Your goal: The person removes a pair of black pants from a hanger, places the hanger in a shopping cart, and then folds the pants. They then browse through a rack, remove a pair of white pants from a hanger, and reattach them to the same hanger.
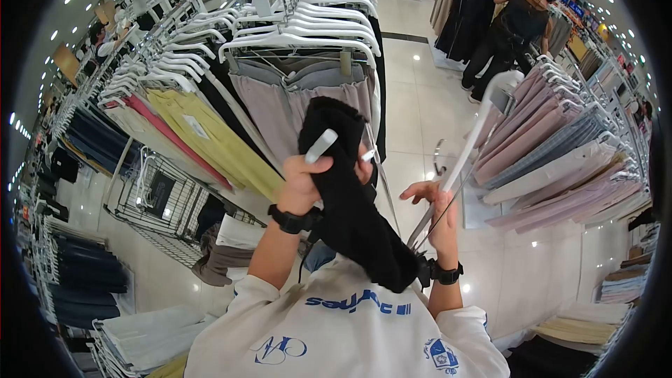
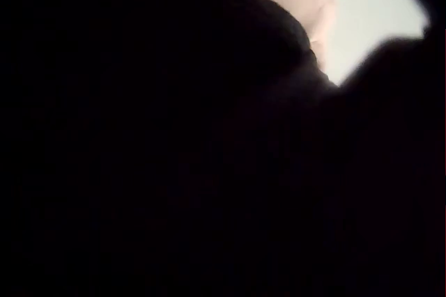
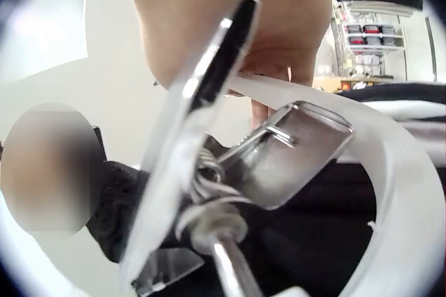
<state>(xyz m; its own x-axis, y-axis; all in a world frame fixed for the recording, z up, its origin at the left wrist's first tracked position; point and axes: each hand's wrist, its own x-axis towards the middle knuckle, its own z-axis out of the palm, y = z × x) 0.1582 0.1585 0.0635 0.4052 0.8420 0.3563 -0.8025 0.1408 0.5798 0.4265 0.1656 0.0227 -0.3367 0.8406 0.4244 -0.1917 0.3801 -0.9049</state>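
In the head view, my left hand (image 1: 299, 187) grips a bunched black garment (image 1: 350, 203) in front of my chest, the thumb over its near side. A small white piece (image 1: 323, 145) sticks out beside that thumb. My right hand (image 1: 442, 211) holds a white clip hanger (image 1: 478, 129), its hook end pointing up and away to the right. The right wrist view shows the hanger's metal clip (image 3: 296, 158) close up, with the palm above it. Dark cloth (image 2: 153, 137) fills most of the left wrist view.
Ahead stands a rack of trousers on white hangers (image 1: 301, 31). At left is a wire shopping cart (image 1: 168, 206) with clothes in it. Another rack of pink and grey trousers (image 1: 539, 126) stands at right. A person in dark clothes (image 1: 518, 28) is in the aisle beyond.
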